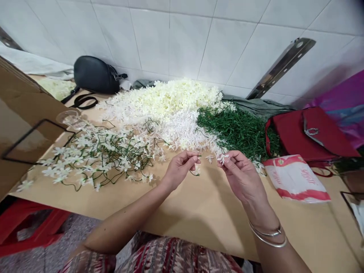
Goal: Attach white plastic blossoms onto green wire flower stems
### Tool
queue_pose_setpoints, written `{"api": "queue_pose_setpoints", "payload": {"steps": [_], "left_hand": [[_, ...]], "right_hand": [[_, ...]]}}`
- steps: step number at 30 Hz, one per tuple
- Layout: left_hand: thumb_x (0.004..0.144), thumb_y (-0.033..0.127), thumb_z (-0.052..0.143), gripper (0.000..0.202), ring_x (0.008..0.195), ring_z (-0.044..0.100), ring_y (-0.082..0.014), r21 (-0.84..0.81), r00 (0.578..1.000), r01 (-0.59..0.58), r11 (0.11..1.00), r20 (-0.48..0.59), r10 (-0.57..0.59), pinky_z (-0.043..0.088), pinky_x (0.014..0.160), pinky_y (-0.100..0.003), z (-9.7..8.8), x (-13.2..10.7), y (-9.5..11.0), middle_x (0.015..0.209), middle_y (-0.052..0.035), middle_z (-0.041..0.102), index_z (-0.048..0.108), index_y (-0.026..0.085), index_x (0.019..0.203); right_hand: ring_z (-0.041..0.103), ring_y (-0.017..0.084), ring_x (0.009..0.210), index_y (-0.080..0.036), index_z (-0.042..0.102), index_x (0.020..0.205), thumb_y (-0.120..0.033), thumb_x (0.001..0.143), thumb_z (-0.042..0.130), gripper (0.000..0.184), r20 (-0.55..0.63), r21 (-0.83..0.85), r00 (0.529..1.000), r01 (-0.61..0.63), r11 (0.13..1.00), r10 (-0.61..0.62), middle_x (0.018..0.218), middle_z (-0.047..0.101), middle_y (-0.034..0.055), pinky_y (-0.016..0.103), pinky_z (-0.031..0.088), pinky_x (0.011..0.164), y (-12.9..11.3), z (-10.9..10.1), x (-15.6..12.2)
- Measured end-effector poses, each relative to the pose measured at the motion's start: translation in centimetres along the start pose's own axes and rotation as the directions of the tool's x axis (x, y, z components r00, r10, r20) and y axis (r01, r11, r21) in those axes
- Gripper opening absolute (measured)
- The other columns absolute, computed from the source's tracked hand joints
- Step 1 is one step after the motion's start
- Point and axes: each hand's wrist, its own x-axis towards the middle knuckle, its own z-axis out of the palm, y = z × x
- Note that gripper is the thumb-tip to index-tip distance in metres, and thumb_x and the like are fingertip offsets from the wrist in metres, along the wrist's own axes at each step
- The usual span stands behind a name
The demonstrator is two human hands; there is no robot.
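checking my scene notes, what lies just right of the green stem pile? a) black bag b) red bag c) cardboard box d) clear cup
b: the red bag lies against the right edge of the green stem pile, while the black bag sits far left by the wall.

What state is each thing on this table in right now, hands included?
Left hand: fingers pinched on a green stem.
Right hand: fingers pinched on a white flower.
Finished sprigs: spread out loose.
White petals: heaped.
Green stems: piled.
Black bag: lying closed.
Red bag: lying flat.
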Motion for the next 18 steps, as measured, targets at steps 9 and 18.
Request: {"api": "queue_pose_setpoints", "payload": {"steps": [9, 18], "left_hand": [[0.079, 0.051, 0.086, 0.035, 0.062, 0.051, -0.0095, -0.002, 1.000, 0.000, 1.000, 0.004, 0.000, 0.046, 0.062, -0.024, 0.2, 0.0, -0.5, 0.075, 0.0007, 0.068, 0.075, 0.019, 0.086], [0.079, 0.052, 0.087, 0.036, 0.065, 0.054, -0.0108, 0.046, 0.996, 0.070, 0.997, 0.049, -0.072, 0.045, 0.060, -0.024, 1.2, 0.0, -1.3, 0.076, -0.0013, 0.069, 0.077, 0.018, 0.086]], "right_hand": [[0.062, 0.015, 0.070, -0.027, 0.075, 0.082, -0.050, 0.067, 0.097, 0.035, 0.055, -0.044, 0.979, -0.197, 0.979, 0.199, 0.076, 0.070, -0.0022, 0.029, 0.051, 0.070, 2.7, 0.3, -0.2], [0.060, 0.016, 0.074, -0.028, 0.076, 0.079, -0.050, 0.066, 0.096, 0.033, 0.088, 0.064, 0.952, -0.300, 0.952, 0.294, 0.078, 0.070, -0.0005, 0.032, 0.054, 0.074, 3.7, -0.1, -0.2]]}}
